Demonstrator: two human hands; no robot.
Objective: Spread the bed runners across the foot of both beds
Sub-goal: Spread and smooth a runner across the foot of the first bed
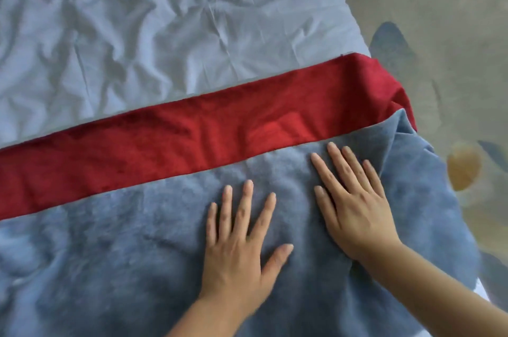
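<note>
the left hand (237, 251) and right hand (354, 202) lay flat on the blue bed runner (123, 254), fingers straight and spread, their tips just short of its red band (192, 138).

left hand (236, 251) flat (fingers spread) | right hand (354, 204) flat, palm down

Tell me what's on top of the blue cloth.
The left hand and right hand rest flat on the blue cloth, near the red band. Whatever lies beneath the cloth is covered.
</note>
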